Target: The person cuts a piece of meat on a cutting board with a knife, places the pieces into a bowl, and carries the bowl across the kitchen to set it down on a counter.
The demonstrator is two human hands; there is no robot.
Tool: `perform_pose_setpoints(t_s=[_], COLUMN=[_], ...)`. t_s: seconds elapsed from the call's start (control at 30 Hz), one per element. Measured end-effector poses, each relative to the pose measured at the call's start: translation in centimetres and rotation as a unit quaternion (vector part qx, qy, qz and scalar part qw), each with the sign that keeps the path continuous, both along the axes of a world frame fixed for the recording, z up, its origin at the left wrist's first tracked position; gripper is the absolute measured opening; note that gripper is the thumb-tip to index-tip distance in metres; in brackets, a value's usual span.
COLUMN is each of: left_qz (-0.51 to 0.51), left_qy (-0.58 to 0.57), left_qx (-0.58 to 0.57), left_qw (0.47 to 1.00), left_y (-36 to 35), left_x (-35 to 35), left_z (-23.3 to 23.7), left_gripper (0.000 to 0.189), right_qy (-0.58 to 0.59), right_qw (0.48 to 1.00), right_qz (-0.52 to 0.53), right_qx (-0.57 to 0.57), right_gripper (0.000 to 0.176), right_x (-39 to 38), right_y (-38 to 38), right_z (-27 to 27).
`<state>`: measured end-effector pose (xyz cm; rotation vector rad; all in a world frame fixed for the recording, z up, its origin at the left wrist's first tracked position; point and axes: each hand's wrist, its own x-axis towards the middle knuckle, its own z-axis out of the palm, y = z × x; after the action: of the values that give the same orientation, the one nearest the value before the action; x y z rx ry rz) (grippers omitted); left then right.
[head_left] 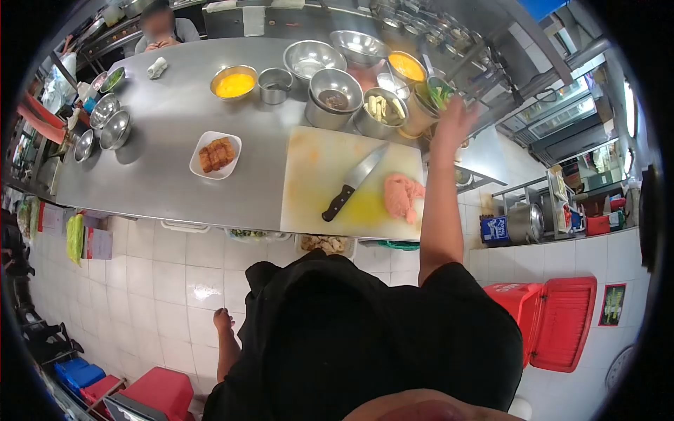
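Note:
My right hand [458, 121] is stretched out over the far right corner of the table, its fingers smeared by motion. It is right beside a container of green leaves [441, 94]. My left hand [223, 321] hangs low at my side above the floor, fingers loosely bent and apart, with nothing in it. In front of me lies a white cutting board [302, 189] with yellow stains. On it rest a knife [357, 181] with a black handle and a crumpled pink cloth [402, 197]. To the left, a white dish [215, 155] holds browned, fried-looking pieces.
Behind the board stand several steel bowls, a pot of pale yellow sticks [381, 112], and bowls of orange-yellow liquid [234, 83]. More small bowls [114, 130] sit at the table's left end. A person [160, 29] is across the table. A red bin [562, 323] stands to my right.

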<state>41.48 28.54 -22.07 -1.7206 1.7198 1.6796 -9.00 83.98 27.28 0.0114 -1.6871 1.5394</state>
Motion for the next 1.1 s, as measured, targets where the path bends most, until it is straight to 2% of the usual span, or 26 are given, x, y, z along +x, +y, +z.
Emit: perform_pose_setpoints(t_s=[0.03, 0.1, 0.13, 0.23, 0.27, 0.3, 0.33, 0.4, 0.43, 0.5, 0.53, 0.57, 0.67, 0.77, 0.8, 0.87, 0.9, 0.93, 1.03, 1.1], left_qz=[-0.001, 0.004, 0.046, 0.026, 0.044, 0.057, 0.069, 0.101, 0.085, 0.049, 0.011, 0.016, -0.008, -0.038, -0.045, -0.055, -0.059, -0.060, -0.063, -0.061], left_qy=[0.015, 0.054, 0.102, 0.135, 0.129, 0.137, 0.140, 0.125, 0.117, 0.101, 0.045, 0.036, 0.030, 0.010, 0.011, 0.018, 0.024, 0.029, 0.043, 0.052], left_qx=[-0.005, -0.003, 0.026, 0.007, 0.019, 0.021, 0.024, 0.046, 0.033, 0.002, -0.008, -0.006, -0.004, -0.004, -0.003, -0.007, -0.010, -0.012, -0.021, -0.027], left_qw=[1.000, 0.999, 0.993, 0.990, 0.990, 0.989, 0.988, 0.986, 0.989, 0.994, 0.999, 0.999, 0.999, 0.999, 0.999, 0.998, 0.998, 0.998, 0.997, 0.996], left_y=[-1.4, -3.8, -4.4, -6.5, -7.3, -8.2, -8.8, -9.7, -9.9, -10.1, -10.0, -10.0, -9.3, -10.5, -11.1, -12.7, -13.6, -14.6, -17.2, -18.7], left_x=[-0.7, -2.3, -3.2, -4.8, -5.2, -5.3, -4.9, -3.8, -2.7, 0.4, 1.3, 2.3, 4.7, 4.7, 4.3, 3.1, 2.4, 1.8, -0.4, -1.7], left_z=[-0.5, -0.4, 2.2, 3.0, 3.3, 3.3, 3.3, 2.7, 0.9, -2.5, -2.2, -2.6, -1.7, -1.0, -0.5, 0.5, 0.9, 1.4, 2.5, 3.1], left_gripper=[0.037, 0.037, 0.040, 0.041, 0.041, 0.041, 0.041, 0.041, 0.042, 0.042, 0.041, 0.041, 0.042, 0.042, 0.041, 0.041, 0.041, 0.041, 0.040, 0.040], right_qy=[0.063, 0.091, 0.103, -0.116, -0.137, -0.153, -0.168, -0.155, -0.148, -0.175, -0.190, -0.204, -0.088, -0.050, -0.055, -0.052, -0.050, -0.021, 0.025, 0.100], right_qw=[0.995, 0.992, 0.987, 0.971, 0.933, 0.866, 0.773, 0.828, 0.853, 0.847, 0.848, 0.847, 0.801, 0.830, 0.900, 0.905, 0.907, 0.854, 0.724, 0.799], right_qz=[-0.052, 0.021, 0.058, 0.202, 0.260, 0.311, 0.348, 0.292, 0.264, 0.348, 0.371, 0.395, 0.298, 0.394, 0.341, 0.301, 0.281, 0.346, 0.417, 0.343], right_qx=[0.049, 0.090, 0.109, -0.051, -0.208, -0.361, -0.504, -0.453, -0.425, -0.361, -0.327, -0.292, -0.512, -0.392, -0.266, -0.295, -0.311, -0.388, -0.549, -0.483], right_gripper=[0.078, 0.078, 0.078, 0.070, 0.073, 0.077, 0.080, 0.079, 0.079, 0.070, 0.066, 0.063, 0.055, 0.051, 0.049, 0.047, 0.047, 0.050, 0.050, 0.050], right_x=[0.4, 2.6, 3.8, 5.4, 4.9, 3.8, 3.4, 2.5, 1.8, -0.2, -1.1, -2.1, -4.3, -7.7, -6.0, -8.0, -9.0, -11.0, -17.5, -20.1], right_y=[-1.6, -7.8, -11.0, -16.9, -17.0, -16.4, -16.3, -16.3, -16.3, -15.9, -16.3, -16.5, -17.9, -19.8, -23.7, -25.0, -25.2, -23.1, -16.3, -14.4], right_z=[2.6, 4.8, 4.8, 2.1, 1.0, -0.1, -0.3, -0.1, 0.2, -1.3, -1.8, -1.9, 2.3, 2.6, 4.4, 4.1, 3.9, 3.0, 2.5, 4.7])
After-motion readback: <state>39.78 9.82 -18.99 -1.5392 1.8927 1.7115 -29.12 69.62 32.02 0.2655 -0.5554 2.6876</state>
